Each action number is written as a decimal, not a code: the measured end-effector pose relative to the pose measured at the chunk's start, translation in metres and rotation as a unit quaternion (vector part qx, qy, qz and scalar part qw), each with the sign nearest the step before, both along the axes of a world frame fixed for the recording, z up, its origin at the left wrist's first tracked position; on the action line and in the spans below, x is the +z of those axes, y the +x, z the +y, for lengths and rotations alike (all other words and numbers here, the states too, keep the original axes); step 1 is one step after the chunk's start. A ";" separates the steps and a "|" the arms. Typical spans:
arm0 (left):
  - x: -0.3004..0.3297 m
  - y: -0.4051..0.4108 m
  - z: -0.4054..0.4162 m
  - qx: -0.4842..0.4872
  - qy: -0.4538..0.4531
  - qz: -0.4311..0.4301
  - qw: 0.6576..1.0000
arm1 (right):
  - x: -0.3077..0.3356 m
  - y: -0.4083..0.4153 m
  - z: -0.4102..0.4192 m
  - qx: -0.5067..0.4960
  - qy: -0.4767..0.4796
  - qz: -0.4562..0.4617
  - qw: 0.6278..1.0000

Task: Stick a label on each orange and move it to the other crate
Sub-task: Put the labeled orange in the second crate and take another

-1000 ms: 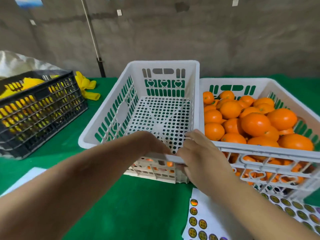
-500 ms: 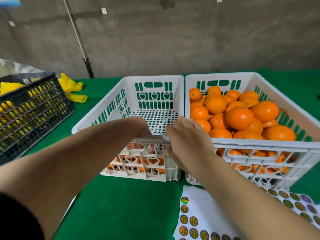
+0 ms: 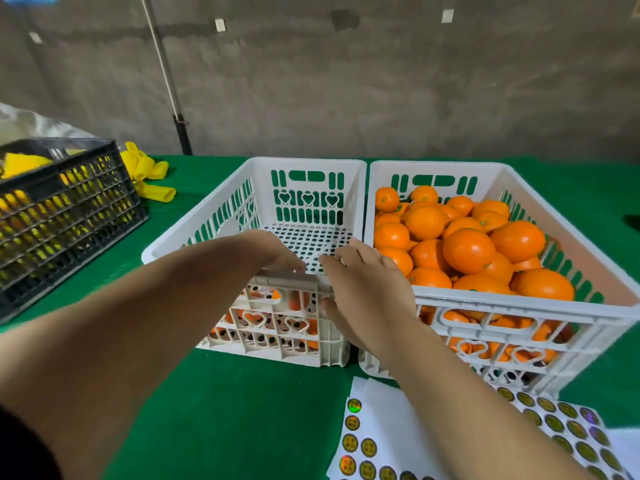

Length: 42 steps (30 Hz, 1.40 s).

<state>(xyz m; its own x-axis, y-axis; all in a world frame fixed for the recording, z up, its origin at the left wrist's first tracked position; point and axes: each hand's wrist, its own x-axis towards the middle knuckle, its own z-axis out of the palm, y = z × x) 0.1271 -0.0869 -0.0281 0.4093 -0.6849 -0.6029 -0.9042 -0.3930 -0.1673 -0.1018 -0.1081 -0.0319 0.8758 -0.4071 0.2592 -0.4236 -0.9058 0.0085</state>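
Two white crates stand side by side on the green table. The empty crate (image 3: 254, 216) is on the left and the right crate (image 3: 519, 306) is heaped with oranges (image 3: 467, 249). My left hand (image 3: 273, 254) curls over the near rim of the empty crate, its fingers hidden inside. My right hand (image 3: 367, 292) holds the same rim at its right corner, fingers over the top and thumb on the front wall. A label sheet (image 3: 381, 441) with round gold stickers lies in front of the crates.
A black crate (image 3: 69, 216) holding yellow items stands at the left, with yellow foam nets (image 3: 149, 174) behind it. A grey wall and a thin pole (image 3: 169, 84) close off the back. More stickers (image 3: 568, 427) lie at the lower right.
The empty crate, tipped up toward me a second ago, now sits flat against the orange crate. Both hands stay on its near rim.
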 end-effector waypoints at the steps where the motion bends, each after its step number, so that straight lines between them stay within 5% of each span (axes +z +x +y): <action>1: 0.005 0.002 0.000 -0.018 -0.026 0.018 0.999 | 0.000 0.000 -0.001 0.004 0.002 -0.001 1.000; 4: 0.034 0.006 0.016 -0.003 -0.218 0.087 0.972 | -0.002 -0.002 -0.004 0.015 -0.007 -0.011 1.000; 9: 0.074 -0.015 0.083 0.016 -0.516 0.101 0.850 | -0.020 -0.014 0.007 0.035 -0.105 -0.081 0.990; 12: 0.056 -0.051 0.122 -0.020 -0.618 0.099 0.780 | -0.060 -0.037 0.021 0.083 -0.045 -0.224 0.970; 15: 0.001 -0.099 0.158 -0.104 -0.664 0.116 0.731 | -0.113 -0.078 0.032 0.048 0.047 -0.253 0.965; 18: -0.073 -0.146 0.179 -0.084 -0.663 0.146 0.730 | -0.149 -0.108 0.027 0.057 0.166 -0.150 0.973; 22: -0.149 -0.192 0.165 0.068 -0.588 0.367 0.718 | -0.158 -0.109 0.017 0.043 0.215 0.036 0.975; 27: -0.182 -0.177 0.148 0.158 -0.483 0.515 0.690 | -0.157 -0.099 0.010 0.019 0.264 0.048 0.963; 37: -0.187 -0.179 0.154 0.011 -0.456 0.411 0.789 | -0.156 -0.092 -0.008 0.055 0.217 0.086 0.971; 42: -0.183 -0.185 0.150 -0.006 -0.458 0.368 0.810 | -0.159 -0.087 -0.014 0.080 0.184 0.091 0.975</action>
